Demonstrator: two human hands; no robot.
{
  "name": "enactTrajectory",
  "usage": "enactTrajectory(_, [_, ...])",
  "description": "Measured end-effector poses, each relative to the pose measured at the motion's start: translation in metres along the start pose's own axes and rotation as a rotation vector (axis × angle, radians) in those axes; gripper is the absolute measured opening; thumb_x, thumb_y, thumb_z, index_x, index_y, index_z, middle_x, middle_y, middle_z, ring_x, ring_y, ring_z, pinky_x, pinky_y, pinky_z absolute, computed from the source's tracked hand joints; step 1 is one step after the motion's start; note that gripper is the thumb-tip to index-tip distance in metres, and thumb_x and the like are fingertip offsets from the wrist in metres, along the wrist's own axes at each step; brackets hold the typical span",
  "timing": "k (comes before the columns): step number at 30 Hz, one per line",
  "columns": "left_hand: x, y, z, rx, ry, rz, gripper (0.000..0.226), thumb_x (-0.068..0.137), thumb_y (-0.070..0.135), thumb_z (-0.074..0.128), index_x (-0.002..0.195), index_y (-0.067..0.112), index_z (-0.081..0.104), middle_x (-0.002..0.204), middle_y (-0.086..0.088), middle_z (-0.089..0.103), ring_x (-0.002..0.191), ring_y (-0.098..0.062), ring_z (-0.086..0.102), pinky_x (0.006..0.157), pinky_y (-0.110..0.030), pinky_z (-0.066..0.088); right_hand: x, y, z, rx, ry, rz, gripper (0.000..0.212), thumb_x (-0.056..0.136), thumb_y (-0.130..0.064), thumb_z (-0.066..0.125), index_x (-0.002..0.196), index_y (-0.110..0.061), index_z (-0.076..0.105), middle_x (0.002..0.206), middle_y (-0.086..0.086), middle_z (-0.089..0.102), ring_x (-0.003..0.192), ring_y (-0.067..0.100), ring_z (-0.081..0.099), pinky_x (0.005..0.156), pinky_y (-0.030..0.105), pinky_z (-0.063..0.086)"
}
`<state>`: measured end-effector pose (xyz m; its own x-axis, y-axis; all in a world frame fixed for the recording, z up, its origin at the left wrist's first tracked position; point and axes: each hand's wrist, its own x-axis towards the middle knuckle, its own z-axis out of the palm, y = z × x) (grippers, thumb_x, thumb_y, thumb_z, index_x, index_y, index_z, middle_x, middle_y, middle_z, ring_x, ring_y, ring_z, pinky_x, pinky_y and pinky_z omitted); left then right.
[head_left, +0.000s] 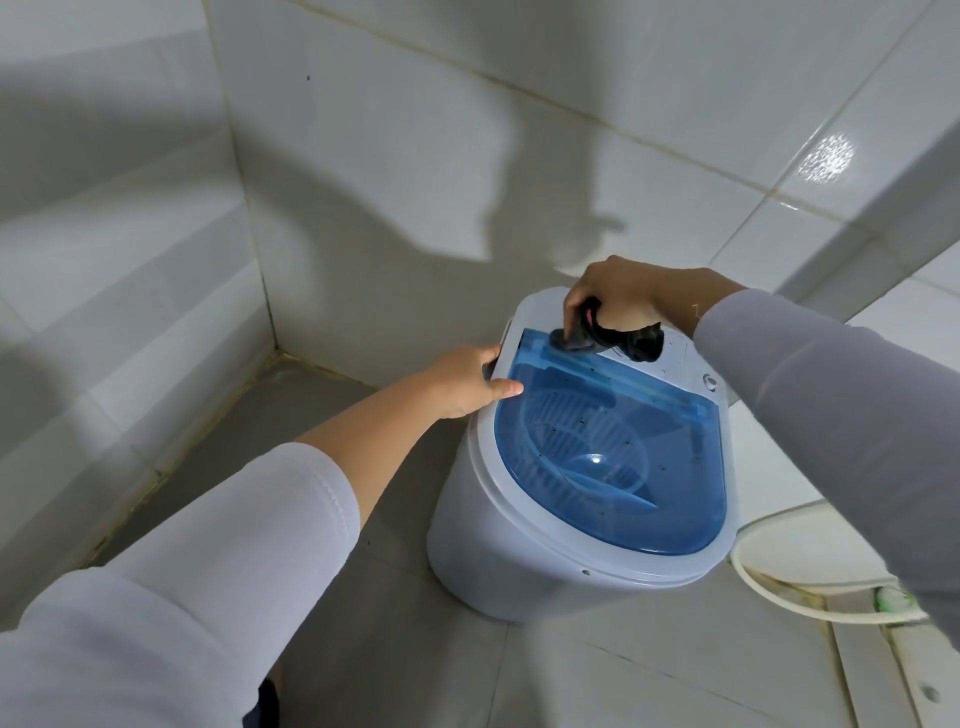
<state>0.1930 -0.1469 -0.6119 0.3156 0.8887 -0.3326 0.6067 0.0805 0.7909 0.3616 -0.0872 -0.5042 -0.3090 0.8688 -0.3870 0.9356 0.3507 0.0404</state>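
White tiled walls (467, 130), grey floor (322, 415) — bright glare (826, 156)

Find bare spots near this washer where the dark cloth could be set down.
Free: grey floor between left wall and washer; front half of blue lid. Crowded: floor right of the washer, where a hose loops; the lid's back edge, at the left hand and right hand.

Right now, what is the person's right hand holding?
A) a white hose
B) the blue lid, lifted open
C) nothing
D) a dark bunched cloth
D: the fingers of the right hand curl round a dark bunched cloth at the back of the small washer, whose blue lid lies flat.
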Motion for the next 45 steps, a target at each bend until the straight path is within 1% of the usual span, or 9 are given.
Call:
enactTrajectory(6, [0.006, 0.013, -0.012, 0.294, -0.009, 0.063, 0.078, 0.091, 0.038, 0.058, 0.152, 0.020, 0.013, 0.159, -0.007, 0.018, 0.146, -0.026, 0.021, 0.116, -0.037, 0.022, -0.014, 0.037, -0.024, -0.003, 0.121, 0.117, 0.057, 0.075, 0.012, 0.033, 0.101, -0.023, 0.070, 0.092, 0.005, 0.061, 0.088, 0.026, 0.053, 0.076, 0.030, 0.043])
enactTrajectory(10, [0.014, 0.025, -0.022, 0.422, -0.066, 0.098, 0.083, 0.085, 0.037, 0.066, 0.150, 0.017, 0.018, 0.155, -0.011, 0.028, 0.142, -0.028, 0.029, 0.112, -0.039, 0.028, -0.007, 0.047, -0.020, -0.014, 0.172, 0.148, 0.059, 0.076, 0.012, 0.034, 0.108, -0.024, 0.068, 0.100, 0.008, 0.064, 0.089, 0.025, 0.050, 0.077, 0.029, 0.041])
enactTrajectory(14, [0.025, 0.030, -0.023, 0.537, -0.102, 0.107, 0.100, 0.082, 0.038, 0.070, 0.153, 0.021, 0.002, 0.161, -0.010, 0.005, 0.149, -0.023, 0.007, 0.118, -0.037, 0.014, 0.006, 0.049, -0.005, -0.031, 0.191, 0.147, 0.064, 0.077, 0.013, 0.035, 0.122, -0.025, 0.061, 0.123, 0.010, 0.062, 0.110, 0.031, 0.054, 0.091, 0.035, 0.047])
enactTrajectory(18, [0.030, 0.028, -0.021, 0.593, -0.110, 0.106, 0.101, 0.082, 0.040, 0.068, 0.153, 0.022, -0.001, 0.162, -0.007, 0.001, 0.150, -0.022, 0.005, 0.119, -0.036, 0.012, 0.014, 0.048, 0.009, -0.023, 0.172, 0.184, 0.060, 0.083, 0.010, 0.036, 0.131, -0.022, 0.054, 0.130, 0.012, 0.057, 0.119, 0.033, 0.051, 0.095, 0.038, 0.046])
enactTrajectory(22, [0.036, 0.021, -0.023, 0.604, -0.120, 0.103, 0.101, 0.081, 0.044, 0.067, 0.153, 0.026, -0.002, 0.162, -0.003, 0.000, 0.150, -0.022, 0.006, 0.119, -0.037, 0.013, 0.017, 0.047, 0.014, 0.028, 0.206, 0.201, 0.055, 0.084, 0.006, 0.037, 0.125, -0.023, 0.059, 0.127, 0.011, 0.060, 0.117, 0.032, 0.052, 0.095, 0.039, 0.049])
enactTrajectory(28, [0.039, 0.019, -0.022, 0.622, -0.122, 0.105, 0.101, 0.081, 0.046, 0.067, 0.153, 0.027, -0.002, 0.162, 0.000, 0.003, 0.149, -0.023, 0.011, 0.118, -0.037, 0.017, 0.012, 0.044, 0.017, 0.085, 0.238, 0.177, 0.061, 0.080, 0.011, 0.035, 0.117, -0.026, 0.066, 0.120, 0.009, 0.065, 0.111, 0.029, 0.055, 0.082, 0.028, 0.045])
enactTrajectory(38, [0.034, 0.027, -0.023, 0.669, -0.117, 0.112, 0.100, 0.081, 0.044, 0.068, 0.153, 0.022, 0.002, 0.162, -0.003, 0.009, 0.148, -0.025, 0.015, 0.118, -0.038, 0.020, 0.004, 0.037, 0.027, 0.091, 0.199, 0.006, 0.064, 0.075, 0.014, 0.037, 0.107, -0.029, 0.071, 0.119, 0.003, 0.066, 0.105, 0.027, 0.058, 0.092, 0.037, 0.052])
enactTrajectory(41, [0.032, 0.028, -0.023, 0.673, -0.116, 0.110, 0.099, 0.082, 0.043, 0.067, 0.153, 0.022, 0.001, 0.162, -0.001, 0.008, 0.149, -0.023, 0.012, 0.118, -0.038, 0.017, -0.001, 0.031, 0.028, 0.070, 0.151, -0.040, 0.063, 0.074, 0.015, 0.037, 0.105, -0.027, 0.073, 0.113, 0.002, 0.068, 0.103, 0.026, 0.059, 0.092, 0.038, 0.052])
enactTrajectory(45, [0.030, 0.031, -0.022, 0.683, -0.105, 0.103, 0.097, 0.082, 0.042, 0.067, 0.153, 0.022, 0.004, 0.159, -0.007, 0.018, 0.145, -0.027, 0.023, 0.115, -0.039, 0.024, -0.004, 0.031, 0.030, 0.058, 0.094, -0.074, 0.059, 0.073, 0.015, 0.039, 0.098, -0.025, 0.075, 0.096, -0.002, 0.067, 0.096, 0.030, 0.063, 0.084, 0.046, 0.056])
